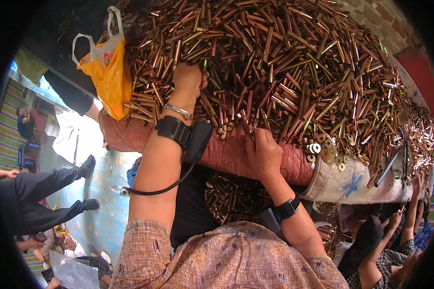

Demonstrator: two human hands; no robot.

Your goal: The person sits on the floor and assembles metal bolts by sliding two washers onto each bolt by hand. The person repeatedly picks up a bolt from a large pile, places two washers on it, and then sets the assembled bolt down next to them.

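A: Starting from the left, what's there?

B: An orange plastic bag [108, 72] lies at the pile's edge, with a seated person's dark trousers [38, 192] below it. Next comes the left hand [188, 77], plunged into the heap of brass cartridge casings [284, 62]; its fingers are buried among them, so I cannot tell whether they are curled or spread.

A: And the right hand [263, 151]?

B: It rests on the red quilted cloth [226, 154] at the heap's near edge, fingers together, pinched on one slim casing [246, 123] that points up into the pile.

A: How best to go on?

B: I'd rake shallowly with the left, draw casings out lengthwise, and steer clear of the loose washers [325, 154] farther right
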